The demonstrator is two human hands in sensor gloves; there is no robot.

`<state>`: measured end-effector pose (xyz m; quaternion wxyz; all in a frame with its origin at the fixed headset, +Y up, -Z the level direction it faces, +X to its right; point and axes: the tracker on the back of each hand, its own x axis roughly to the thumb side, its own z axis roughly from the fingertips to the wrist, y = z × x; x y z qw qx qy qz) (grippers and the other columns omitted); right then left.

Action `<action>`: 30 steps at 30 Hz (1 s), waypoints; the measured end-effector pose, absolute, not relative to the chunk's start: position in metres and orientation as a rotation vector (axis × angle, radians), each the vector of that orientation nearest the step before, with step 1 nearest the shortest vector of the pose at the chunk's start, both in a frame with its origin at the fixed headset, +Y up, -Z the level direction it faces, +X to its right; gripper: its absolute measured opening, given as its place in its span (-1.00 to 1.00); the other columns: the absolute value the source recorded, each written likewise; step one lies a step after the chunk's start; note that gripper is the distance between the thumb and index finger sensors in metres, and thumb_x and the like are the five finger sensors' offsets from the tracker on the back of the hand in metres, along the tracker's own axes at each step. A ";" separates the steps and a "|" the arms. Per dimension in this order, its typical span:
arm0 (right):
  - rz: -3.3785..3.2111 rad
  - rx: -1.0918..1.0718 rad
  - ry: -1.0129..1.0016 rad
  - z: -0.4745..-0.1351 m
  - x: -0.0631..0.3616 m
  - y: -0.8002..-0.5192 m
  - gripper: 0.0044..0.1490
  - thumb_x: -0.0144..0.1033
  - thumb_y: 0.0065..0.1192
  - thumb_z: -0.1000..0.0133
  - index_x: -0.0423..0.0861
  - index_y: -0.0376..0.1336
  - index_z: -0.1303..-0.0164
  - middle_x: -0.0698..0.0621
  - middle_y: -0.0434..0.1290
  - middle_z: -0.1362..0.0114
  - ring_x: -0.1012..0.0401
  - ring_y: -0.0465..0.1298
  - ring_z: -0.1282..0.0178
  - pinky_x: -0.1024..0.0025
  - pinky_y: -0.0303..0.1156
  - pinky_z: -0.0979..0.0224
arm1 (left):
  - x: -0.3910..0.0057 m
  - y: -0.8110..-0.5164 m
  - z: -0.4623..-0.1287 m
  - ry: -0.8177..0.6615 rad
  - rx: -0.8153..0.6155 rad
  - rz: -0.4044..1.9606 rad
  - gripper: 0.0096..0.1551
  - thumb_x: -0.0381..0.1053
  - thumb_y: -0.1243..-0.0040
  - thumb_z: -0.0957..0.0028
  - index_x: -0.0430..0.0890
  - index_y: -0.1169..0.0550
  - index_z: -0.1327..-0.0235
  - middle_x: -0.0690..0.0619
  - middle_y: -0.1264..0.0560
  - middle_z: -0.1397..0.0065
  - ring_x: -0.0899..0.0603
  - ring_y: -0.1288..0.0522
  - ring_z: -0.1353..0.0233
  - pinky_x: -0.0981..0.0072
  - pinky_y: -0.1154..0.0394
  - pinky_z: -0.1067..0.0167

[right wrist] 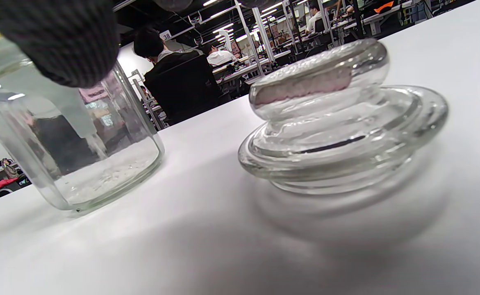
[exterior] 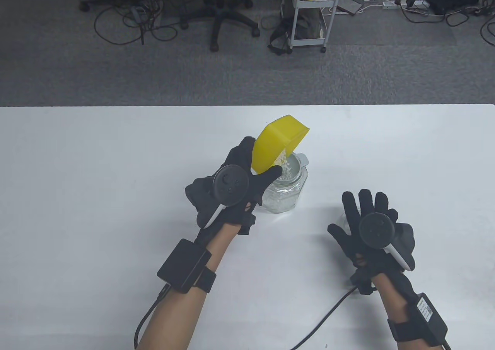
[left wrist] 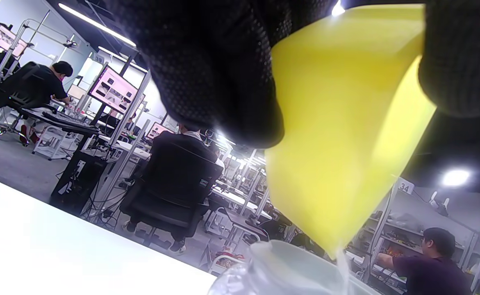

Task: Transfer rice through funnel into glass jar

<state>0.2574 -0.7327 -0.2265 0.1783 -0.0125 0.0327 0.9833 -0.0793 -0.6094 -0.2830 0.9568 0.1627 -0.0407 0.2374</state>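
My left hand [exterior: 247, 168] grips a yellow container [exterior: 276, 145] and holds it tipped over a clear funnel [exterior: 296, 164] that sits in the mouth of a glass jar [exterior: 282, 195]. White rice [exterior: 281, 160] runs from the container's low corner into the funnel. The left wrist view shows the yellow container [left wrist: 342, 135] between my fingers above the funnel's rim [left wrist: 280, 262]. The right wrist view shows the jar [right wrist: 71, 164] with a shallow layer of rice in its bottom. My right hand [exterior: 365, 214] lies with fingers spread flat over the glass lid [right wrist: 338, 123] on the table, right of the jar.
The white table [exterior: 77, 195] runs to its far edge at mid-frame. Beyond it on the floor stand an office chair [exterior: 220, 13] and a white trolley [exterior: 309, 13]. A cable [exterior: 328, 315] trails from my right wrist across the table.
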 end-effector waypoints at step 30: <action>2.782 -0.039 0.099 -0.227 0.257 -0.733 0.10 0.39 0.21 0.04 0.29 -0.23 -0.56 -0.10 -0.26 -0.78 -0.20 -0.39 -0.69 -0.41 -0.32 -0.52 | -0.080 -0.610 -0.279 -0.132 0.367 0.432 0.13 0.59 -0.50 0.17 0.14 -0.31 -0.59 0.16 -0.51 -0.56 0.05 -0.74 -0.41 0.18 -0.71 -0.40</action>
